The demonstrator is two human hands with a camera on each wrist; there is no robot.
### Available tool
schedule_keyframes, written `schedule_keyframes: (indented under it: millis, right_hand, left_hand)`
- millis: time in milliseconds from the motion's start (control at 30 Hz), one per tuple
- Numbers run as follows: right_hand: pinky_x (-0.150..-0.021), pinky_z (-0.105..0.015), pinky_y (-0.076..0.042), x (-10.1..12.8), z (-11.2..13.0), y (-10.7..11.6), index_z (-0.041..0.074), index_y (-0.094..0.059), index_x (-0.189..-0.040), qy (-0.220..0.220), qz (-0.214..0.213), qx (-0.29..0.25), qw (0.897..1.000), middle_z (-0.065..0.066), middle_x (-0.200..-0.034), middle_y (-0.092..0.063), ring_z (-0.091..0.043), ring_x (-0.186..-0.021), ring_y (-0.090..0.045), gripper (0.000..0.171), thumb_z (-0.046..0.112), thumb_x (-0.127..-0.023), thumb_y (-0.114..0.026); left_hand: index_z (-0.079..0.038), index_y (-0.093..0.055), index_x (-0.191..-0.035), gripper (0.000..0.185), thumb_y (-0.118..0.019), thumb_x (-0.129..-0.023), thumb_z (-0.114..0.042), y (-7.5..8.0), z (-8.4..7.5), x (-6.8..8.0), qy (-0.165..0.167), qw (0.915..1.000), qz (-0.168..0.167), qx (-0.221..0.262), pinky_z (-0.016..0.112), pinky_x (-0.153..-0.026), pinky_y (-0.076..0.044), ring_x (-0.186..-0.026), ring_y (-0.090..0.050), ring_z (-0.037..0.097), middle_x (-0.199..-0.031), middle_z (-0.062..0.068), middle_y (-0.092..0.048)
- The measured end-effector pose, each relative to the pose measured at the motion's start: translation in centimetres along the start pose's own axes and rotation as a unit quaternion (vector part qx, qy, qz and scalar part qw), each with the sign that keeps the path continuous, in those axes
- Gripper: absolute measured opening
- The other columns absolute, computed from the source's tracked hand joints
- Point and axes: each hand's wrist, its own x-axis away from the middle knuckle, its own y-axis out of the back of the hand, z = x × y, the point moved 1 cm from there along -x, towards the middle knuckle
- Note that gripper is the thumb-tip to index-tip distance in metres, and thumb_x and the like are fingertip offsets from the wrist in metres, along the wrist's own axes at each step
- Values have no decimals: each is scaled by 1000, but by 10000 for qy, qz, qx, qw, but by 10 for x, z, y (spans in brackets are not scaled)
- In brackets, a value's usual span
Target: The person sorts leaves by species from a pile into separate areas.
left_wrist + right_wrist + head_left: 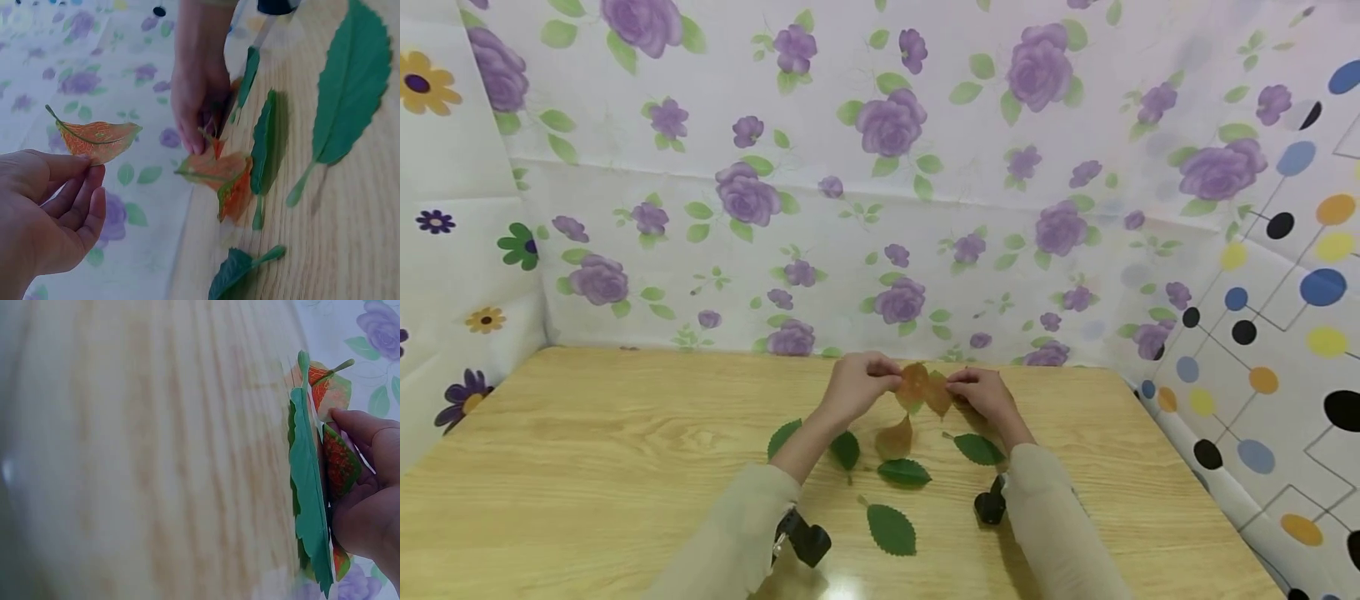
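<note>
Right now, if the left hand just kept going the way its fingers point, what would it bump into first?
Probably the right hand, which faces the left hand across the orange leaves both hold. Depth is hard to judge, so the leaves may come first.

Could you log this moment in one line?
left hand: pinches orange leaf | right hand: holds orange leaves | wooden table: green leaves

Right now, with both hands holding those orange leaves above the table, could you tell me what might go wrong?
The left hand pinches its orange leaf only at the edge, so it could slip or tear. The right hand works close above another orange leaf and the green leaves on the wooden table, so a careless move might scatter them.
</note>
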Motion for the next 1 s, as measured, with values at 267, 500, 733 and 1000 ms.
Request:
schedule_keyframes:
  millis: [267,500,733,1000]
  right_hand:
    - [-70,-27,-49,-2,-1,-1,2,-72,-104,-96,-128,-166,9997,-6,-93,-67,-17,-81,-59,19,17,-92,-67]
    - [-71,-28,-49,0,-1,-2,2,-73,-103,-78,-130,-118,9998,-6,-94,-67,-17,-82,-60,18,16,-92,-68]
    - [-74,-32,-50,2,1,-2,4,-73,-104,-26,-116,119,9999,-6,-97,-67,-19,-85,-60,19,18,-92,-67]
    - [-81,-39,-50,5,5,0,5,-72,-105,-18,-14,368,9993,-8,-102,-66,-24,-92,-60,20,21,-93,-66]
  left_hand:
    - [3,-67,-91,5,-68,-88,-2,6,20,-22,636,9969,-418,202,41,-77,-55,-87,-67,31,-86,10,-70]
    - [4,-66,-87,3,-69,-85,3,1,49,-32,994,9927,-685,48,33,-70,-56,-76,-66,25,-81,12,-68]
    - [5,-66,-84,4,-68,-83,8,-10,63,-36,1169,9904,-686,-283,32,-66,-56,-75,-65,26,-80,13,-66]
    - [6,-64,-83,5,-67,-82,9,-17,63,-41,1195,9900,-586,-472,29,-59,-56,-68,-66,25,-78,14,-65]
